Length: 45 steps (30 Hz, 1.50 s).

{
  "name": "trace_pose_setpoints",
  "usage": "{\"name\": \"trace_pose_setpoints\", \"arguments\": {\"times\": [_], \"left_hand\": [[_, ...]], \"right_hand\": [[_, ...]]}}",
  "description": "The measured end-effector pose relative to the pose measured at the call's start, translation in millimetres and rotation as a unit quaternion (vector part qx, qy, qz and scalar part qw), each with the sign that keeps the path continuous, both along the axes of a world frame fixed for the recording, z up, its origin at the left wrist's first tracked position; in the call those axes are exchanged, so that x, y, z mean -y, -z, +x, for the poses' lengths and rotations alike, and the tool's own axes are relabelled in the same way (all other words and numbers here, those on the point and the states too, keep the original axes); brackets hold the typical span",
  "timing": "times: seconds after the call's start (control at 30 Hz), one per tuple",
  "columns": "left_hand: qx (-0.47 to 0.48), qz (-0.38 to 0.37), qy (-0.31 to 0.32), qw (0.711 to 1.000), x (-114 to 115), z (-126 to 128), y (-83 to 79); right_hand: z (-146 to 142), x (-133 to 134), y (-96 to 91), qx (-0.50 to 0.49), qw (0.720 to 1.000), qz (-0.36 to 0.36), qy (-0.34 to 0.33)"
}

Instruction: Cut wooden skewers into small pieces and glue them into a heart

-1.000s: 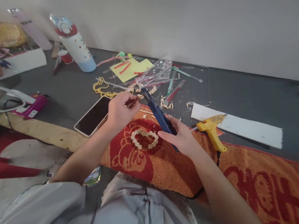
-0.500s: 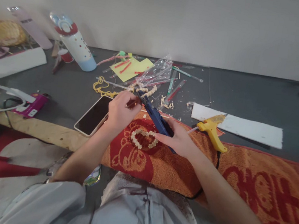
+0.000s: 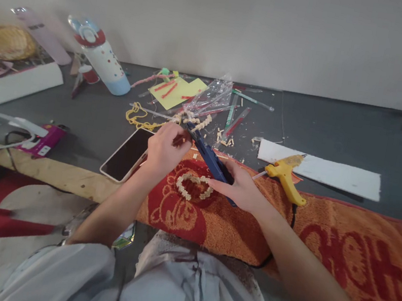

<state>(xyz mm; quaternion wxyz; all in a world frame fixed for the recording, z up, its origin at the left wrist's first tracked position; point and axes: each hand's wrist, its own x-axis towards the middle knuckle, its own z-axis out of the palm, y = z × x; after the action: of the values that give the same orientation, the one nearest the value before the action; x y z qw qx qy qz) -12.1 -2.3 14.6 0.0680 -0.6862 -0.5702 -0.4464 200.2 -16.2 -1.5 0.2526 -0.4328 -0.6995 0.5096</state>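
Observation:
My right hand (image 3: 239,183) is wrapped round a long dark blue hand tool (image 3: 210,158), tilted with its far tip up and to the left. What kind of tool it is I cannot make out. At that tip, my left hand (image 3: 167,148) is closed with its fingers pinched together; whatever is between them is hidden. Below the tool, a heart-shaped ring of small pale pieces (image 3: 184,189) lies on the orange and red towel (image 3: 241,234). Short pale stick bits (image 3: 225,141) are scattered just beyond the tool.
A yellow glue gun (image 3: 284,173) rests across a white foam strip (image 3: 343,177) on the right. Left of my hands lie a phone (image 3: 126,154) and yellow cord (image 3: 137,117). Behind are a clear plastic bag (image 3: 213,96), yellow paper (image 3: 175,94) and a spotted bottle (image 3: 103,62).
Almost nothing differs. My left hand has shifted very slightly to the right at the tool's tip; my right hand and the blue tool keep their place.

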Motion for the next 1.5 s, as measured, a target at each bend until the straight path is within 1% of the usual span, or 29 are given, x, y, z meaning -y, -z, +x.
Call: {"name": "trace_pose_setpoints", "arguments": {"times": [0.17, 0.43, 0.53, 0.63, 0.83, 0.97, 1.03, 1.1, 1.2, 1.23, 1.3, 1.4, 1.5], "left_hand": [[-0.003, 0.005, -0.002, 1.000, 0, 0, 1.2], [-0.001, 0.009, 0.021, 1.000, 0, 2, -0.9], [0.021, 0.016, 0.016, 1.000, 0, 1, 2.3], [0.047, 0.018, 0.005, 0.999, -1, 0, 8.0], [0.062, -0.012, -0.011, 0.998, -3, -2, 14.7], [0.066, -0.026, -0.012, 0.997, -4, -3, 17.1], [0.067, -0.029, -0.011, 0.997, -4, -2, 17.3], [0.061, -0.032, -0.023, 0.997, -4, -1, 15.9], [0.023, -0.035, -0.055, 0.998, -4, 1, 12.3], [0.004, -0.034, -0.057, 0.998, -5, 1, 11.4], [-0.033, -0.032, -0.034, 0.998, -7, 0, 10.9], [-0.060, -0.028, 0.022, 0.998, -10, -4, 13.4], [-0.069, -0.022, 0.042, 0.997, -11, -8, 16.3]], "right_hand": [[1, -1, 1.8, -0.005, 1.000, -0.002, 0.000], [3, -4, 6.3, -0.006, 1.000, -0.009, -0.013], [3, -4, 3.8, -0.015, 1.000, -0.017, -0.018], [3, -5, 0.1, -0.020, 0.999, -0.011, -0.029], [5, -6, -1.1, -0.011, 0.999, -0.004, -0.032], [5, -6, -0.6, 0.006, 1.000, 0.011, -0.025], [4, -5, -0.5, 0.014, 1.000, 0.022, -0.014], [3, -4, -0.2, 0.018, 0.999, 0.031, 0.002], [3, -4, 0.3, 0.012, 0.999, 0.024, 0.027], [3, -4, 0.3, 0.011, 0.999, 0.018, 0.033], [3, -5, 0.3, 0.006, 0.999, 0.002, 0.039], [2, -5, 0.3, -0.011, 0.999, -0.028, 0.040], [2, -5, 0.4, -0.037, 0.998, -0.037, 0.027]]}}
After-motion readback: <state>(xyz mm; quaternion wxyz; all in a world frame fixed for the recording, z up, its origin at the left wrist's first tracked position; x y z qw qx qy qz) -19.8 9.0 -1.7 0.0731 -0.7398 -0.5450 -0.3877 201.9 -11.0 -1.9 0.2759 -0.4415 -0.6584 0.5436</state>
